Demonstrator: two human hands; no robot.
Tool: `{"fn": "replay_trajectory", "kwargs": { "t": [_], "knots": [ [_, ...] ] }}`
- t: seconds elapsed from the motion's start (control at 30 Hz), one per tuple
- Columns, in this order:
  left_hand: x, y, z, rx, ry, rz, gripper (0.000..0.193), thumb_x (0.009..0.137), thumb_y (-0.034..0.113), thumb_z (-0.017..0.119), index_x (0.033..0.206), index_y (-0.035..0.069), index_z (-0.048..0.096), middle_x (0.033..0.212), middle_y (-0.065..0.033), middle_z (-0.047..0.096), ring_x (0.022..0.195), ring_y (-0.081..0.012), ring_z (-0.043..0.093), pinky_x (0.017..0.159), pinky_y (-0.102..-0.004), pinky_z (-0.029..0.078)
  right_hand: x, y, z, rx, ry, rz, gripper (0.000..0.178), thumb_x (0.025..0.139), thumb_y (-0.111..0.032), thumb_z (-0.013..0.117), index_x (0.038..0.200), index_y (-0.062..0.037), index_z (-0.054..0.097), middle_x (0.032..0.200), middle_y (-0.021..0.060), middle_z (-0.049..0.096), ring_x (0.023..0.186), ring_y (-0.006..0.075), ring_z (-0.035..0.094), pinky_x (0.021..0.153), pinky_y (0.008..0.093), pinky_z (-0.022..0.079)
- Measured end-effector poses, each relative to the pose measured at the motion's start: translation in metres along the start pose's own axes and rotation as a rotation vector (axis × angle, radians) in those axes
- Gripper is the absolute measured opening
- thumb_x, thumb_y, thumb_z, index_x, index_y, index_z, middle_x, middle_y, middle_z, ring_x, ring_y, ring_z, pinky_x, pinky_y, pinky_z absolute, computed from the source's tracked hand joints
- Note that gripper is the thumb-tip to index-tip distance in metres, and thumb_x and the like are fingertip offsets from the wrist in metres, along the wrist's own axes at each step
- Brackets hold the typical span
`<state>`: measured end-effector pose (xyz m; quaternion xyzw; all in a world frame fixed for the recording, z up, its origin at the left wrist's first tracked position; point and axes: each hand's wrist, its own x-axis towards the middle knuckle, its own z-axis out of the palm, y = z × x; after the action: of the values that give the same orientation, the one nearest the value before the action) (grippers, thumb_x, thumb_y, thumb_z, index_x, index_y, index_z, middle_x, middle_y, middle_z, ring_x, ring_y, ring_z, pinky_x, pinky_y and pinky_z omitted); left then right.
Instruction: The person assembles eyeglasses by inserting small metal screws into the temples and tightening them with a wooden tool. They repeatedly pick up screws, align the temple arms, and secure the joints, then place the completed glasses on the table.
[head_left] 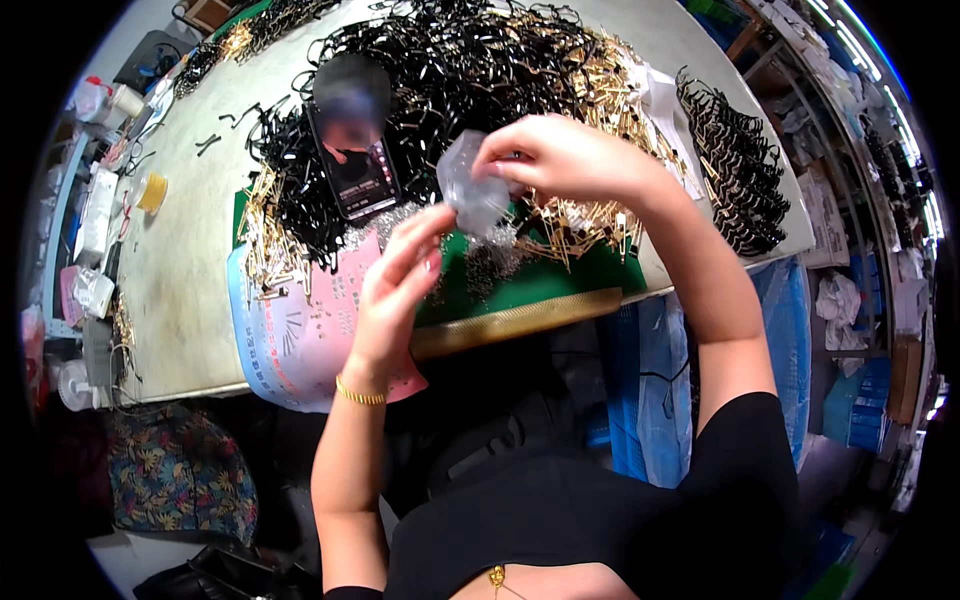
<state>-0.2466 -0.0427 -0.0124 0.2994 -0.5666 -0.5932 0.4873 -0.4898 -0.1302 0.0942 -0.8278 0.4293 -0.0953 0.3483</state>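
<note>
A clear, crumpled plastic bag (462,180) hangs above the near edge of the pile on the table. My right hand (545,158) pinches it at its right side, fingers bent. From the lower left, my left hand (400,275) meets the bag's lower left corner with its fingertips, which seem closed on it; its thumb shows slightly apart. Beneath the bag lie small shiny metal bits (492,262) on a green mat (560,283). The bag's contents are too blurred to make out. A phone (355,175) with a lit screen leans in the pile left of the bag.
A large heap of black looped pieces (430,75) and gold-coloured metal pins (610,90) covers the table's middle. A pink and blue sheet (300,340) overhangs the front edge. Another black bundle (735,165) lies right; a yellow spool (152,193) stands left. Blue plastic sacks (650,400) hang below.
</note>
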Motion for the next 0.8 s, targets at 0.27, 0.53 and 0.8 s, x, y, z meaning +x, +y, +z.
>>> {"fn": "replay_trajectory", "kwargs": {
  "t": [0.27,0.53,0.8],
  "knots": [
    [-0.001,0.001,0.016,1.314,0.09,0.343,0.055,0.073,0.036,0.087,0.115,0.008,0.064,0.112,-0.0109,0.058,0.106,-0.0314,0.056,0.092,-0.0435,0.045,0.05,0.042,0.009,-0.146,-0.095,-0.083,0.039,0.078,0.001,0.052,0.107,-0.0049,0.078,0.096,0.0199,0.076,0.086,0.028,0.073,0.078,0.0359,0.057],
    [0.006,-0.023,0.023,1.393,0.148,0.323,0.064,0.066,0.05,0.087,0.102,0.008,0.055,0.097,-0.0093,0.05,0.092,-0.0302,0.052,0.081,-0.0418,0.043,0.064,0.024,0.015,-0.282,-0.155,-0.01,0.032,0.089,-0.033,0.072,0.099,-0.0027,0.077,0.082,0.018,0.072,0.073,0.0259,0.071,0.067,0.0375,0.053],
    [0.009,-0.022,0.017,1.321,0.065,0.387,0.07,0.062,0.057,0.086,0.096,0.006,0.052,0.093,-0.0106,0.048,0.09,-0.031,0.051,0.079,-0.0411,0.041,0.053,0.013,0.03,-0.53,-0.115,0.065,0.015,0.079,-0.019,0.072,0.087,-0.0062,0.072,0.083,0.018,0.07,0.084,0.0378,0.069,0.07,0.0438,0.054]
  ]
}}
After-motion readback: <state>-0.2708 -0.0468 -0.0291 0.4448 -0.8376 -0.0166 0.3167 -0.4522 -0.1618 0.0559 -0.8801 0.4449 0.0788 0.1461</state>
